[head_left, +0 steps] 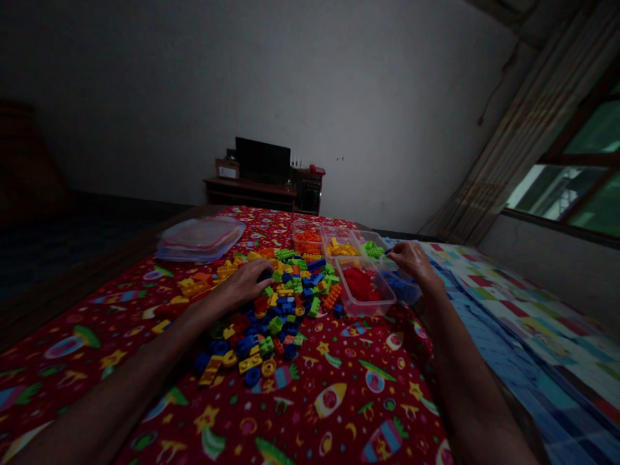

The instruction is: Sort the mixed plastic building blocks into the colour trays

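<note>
A mixed pile of plastic building bricks [285, 300] lies on the red patterned cloth. My left hand [249, 282] rests at the pile's left side, its fingers curled around something dark I cannot make out. On the right, my right hand [411, 259] pinches a small dark blue building brick [388, 252] above a clear box of blue bricks [401, 284]. Beside that box stands a clear box holding red bricks [361, 284]. Behind them, separate clear boxes hold orange bricks [307, 241], yellow bricks [341, 249] and green bricks [372, 250].
Stacked clear plastic lids [201, 237] lie at the left of the red cloth [310, 420]. A bed with a checked cover [527, 290] adjoins on the right. By the far wall, a dark screen [262, 160] stands on a low wooden desk [249, 187].
</note>
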Motion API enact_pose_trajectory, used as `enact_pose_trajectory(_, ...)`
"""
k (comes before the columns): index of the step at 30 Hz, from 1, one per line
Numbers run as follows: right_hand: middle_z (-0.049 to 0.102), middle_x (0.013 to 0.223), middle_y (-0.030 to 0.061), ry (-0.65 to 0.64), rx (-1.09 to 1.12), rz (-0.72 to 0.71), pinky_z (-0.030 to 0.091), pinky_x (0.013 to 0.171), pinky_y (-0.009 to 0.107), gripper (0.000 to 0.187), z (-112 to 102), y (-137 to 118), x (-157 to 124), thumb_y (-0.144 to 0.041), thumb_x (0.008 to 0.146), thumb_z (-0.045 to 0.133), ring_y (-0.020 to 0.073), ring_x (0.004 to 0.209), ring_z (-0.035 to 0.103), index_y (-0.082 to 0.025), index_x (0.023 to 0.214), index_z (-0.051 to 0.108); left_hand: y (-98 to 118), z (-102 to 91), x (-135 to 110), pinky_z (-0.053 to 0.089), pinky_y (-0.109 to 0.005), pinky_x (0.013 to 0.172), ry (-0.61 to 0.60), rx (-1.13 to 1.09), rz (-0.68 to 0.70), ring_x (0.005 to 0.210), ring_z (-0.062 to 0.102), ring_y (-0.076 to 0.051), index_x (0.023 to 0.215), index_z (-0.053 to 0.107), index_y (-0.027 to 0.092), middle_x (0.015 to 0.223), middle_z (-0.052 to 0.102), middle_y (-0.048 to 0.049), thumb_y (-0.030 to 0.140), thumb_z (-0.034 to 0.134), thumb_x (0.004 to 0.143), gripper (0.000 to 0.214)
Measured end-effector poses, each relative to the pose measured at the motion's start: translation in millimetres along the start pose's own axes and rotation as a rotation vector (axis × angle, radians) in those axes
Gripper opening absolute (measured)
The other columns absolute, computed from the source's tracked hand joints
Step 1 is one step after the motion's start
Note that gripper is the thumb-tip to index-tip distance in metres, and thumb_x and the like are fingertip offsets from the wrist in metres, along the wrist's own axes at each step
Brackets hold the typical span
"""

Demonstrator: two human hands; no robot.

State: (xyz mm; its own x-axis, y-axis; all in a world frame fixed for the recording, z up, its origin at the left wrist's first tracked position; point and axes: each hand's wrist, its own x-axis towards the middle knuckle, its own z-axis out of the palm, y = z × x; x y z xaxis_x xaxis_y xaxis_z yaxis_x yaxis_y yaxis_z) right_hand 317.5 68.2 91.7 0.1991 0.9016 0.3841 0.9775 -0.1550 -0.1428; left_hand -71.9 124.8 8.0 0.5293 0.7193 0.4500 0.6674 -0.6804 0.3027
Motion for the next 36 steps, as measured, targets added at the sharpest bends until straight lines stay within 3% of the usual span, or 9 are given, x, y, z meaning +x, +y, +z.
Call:
enact_pose_trajectory(2, 0.069, 0.077, 0.0105, 0.060, -0.060, 0.097, 0.031, 0.054, 0.025, 0.027, -4.5, 11.1, -4.5, -0.024, 0.075, 0.048, 0.0172, 0.066, 0.057, -0.016, 0.080, 0.074, -0.9, 0.3, 0.5, 0.049, -0.037, 0.084, -0.003, 0.002, 0.011, 0.091, 0.060, -0.024, 0.082, 0.056, 0.020, 0.094, 0.064, -0.0088, 0.039, 0.047, 0.077, 0.021)
enact_pose_trajectory(5, 0.070, 0.080, 0.0114, 0.163, -0.020, 0.098, 0.035, 0.059, 0.026, 0.032, -10.3, 11.0, -9.0, -0.024, 0.077, 0.044, 0.0187, 0.071, 0.060, -0.016, 0.084, 0.074, -1.8, 0.9, 0.9, 0.049, -0.037, 0.084, 0.007, -0.012, 0.012, 0.090, 0.060, -0.024, 0.082, 0.056, 0.020, 0.094, 0.065, -0.0089, 0.039, 0.049, 0.076, 0.020)
enact_pose_trajectory(10, 0.070, 0.077, 0.0099, 0.250, 0.178, -0.053, 0.037, 0.063, 0.025, 0.030, -19.0, -35.3, -9.4, -0.026, 0.081, 0.045, 0.0174, 0.070, 0.060, -0.015, 0.080, 0.073, 4.3, -4.3, 1.5, 0.046, -0.041, 0.093, 0.059, -0.056, -0.030, 0.104, 0.058, -0.027, 0.080, 0.057, 0.021, 0.110, 0.064, -0.0111, 0.041, 0.055, 0.074, 0.022)
enact_pose_trajectory(14, 0.067, 0.069, 0.0063, 0.085, 0.406, -0.305, 0.035, 0.057, 0.022, 0.027, -12.6, -96.5, -9.6, -0.026, 0.083, 0.047, 0.0129, 0.063, 0.056, -0.014, 0.075, 0.070, 14.7, -13.4, 4.3, 0.044, -0.041, 0.096, 0.144, -0.087, -0.059, 0.109, 0.056, -0.026, 0.082, 0.059, 0.021, 0.115, 0.062, -0.0092, 0.039, 0.057, 0.074, 0.020)
enact_pose_trajectory(18, 0.060, 0.063, 0.0025, -0.166, 0.556, -0.488, 0.030, 0.053, 0.020, 0.037, 10.4, -154.1, -16.7, -0.038, 0.088, 0.046, 0.0088, 0.056, 0.048, -0.013, 0.072, 0.067, 23.7, -17.9, 5.8, 0.047, -0.038, 0.090, 0.169, -0.115, -0.067, 0.098, 0.061, -0.024, 0.089, 0.061, 0.020, 0.104, 0.066, -0.0070, 0.036, 0.058, 0.073, 0.022)
enact_pose_trajectory(22, 0.054, 0.062, -0.0008, -0.291, 0.584, -0.612, 0.026, 0.053, 0.020, 0.032, 33.4, -185.9, -31.1, -0.039, 0.087, 0.052, 0.0073, 0.056, 0.042, -0.013, 0.075, 0.066, 29.0, -17.0, 4.9, 0.049, -0.035, 0.083, 0.151, -0.081, -0.086, 0.086, 0.063, -0.022, 0.090, 0.063, 0.019, 0.095, 0.068, -0.0056, 0.037, 0.057, 0.075, 0.024)
enact_pose_trajectory(28, 0.044, 0.056, -0.0036, -0.217, 0.459, -0.595, 0.019, 0.051, 0.023, 0.027, 43.9, -181.5, -39.0, -0.030, 0.085, 0.052, 0.0068, 0.054, 0.033, -0.012, 0.064, 0.058, 17.6, -23.4, 3.6, 0.048, -0.035, 0.086, 0.049, -0.057, -0.051, 0.092, 0.063, -0.023, 0.090, 0.066, 0.019, 0.097, 0.070, -0.0059, 0.036, 0.056, 0.074, 0.025)
enact_pose_trajectory(31, 0.045, 0.058, -0.0025, -0.185, 0.420, -0.542, 0.019, 0.051, 0.024, 0.025, 45.6, -172.6, -33.1, -0.027, 0.084, 0.048, 0.0072, 0.052, 0.033, -0.013, 0.066, 0.057, 10.9, -33.5, 1.5, 0.050, -0.033, 0.079, -0.014, -0.022, -0.118, 0.087, 0.064, -0.023, 0.088, 0.068, 0.020, 0.093, 0.071, -0.0050, 0.036, 0.054, 0.074, 0.026)
enact_pose_trajectory(36, 0.054, 0.068, 0.0009, -0.229, 0.349, -0.569, 0.024, 0.051, 0.022, 0.009, 44.7, -163.6, -32.9, -0.017, 0.077, 0.051, 0.0092, 0.057, 0.040, -0.014, 0.077, 0.060, 28.5, -42.3, -5.4, 0.048, -0.025, 0.067, -0.328, 0.024, -0.179, 0.080, 0.065, -0.020, 0.089, 0.071, 0.021, 0.089, 0.072, -0.0032, 0.042, 0.057, 0.073, 0.030)
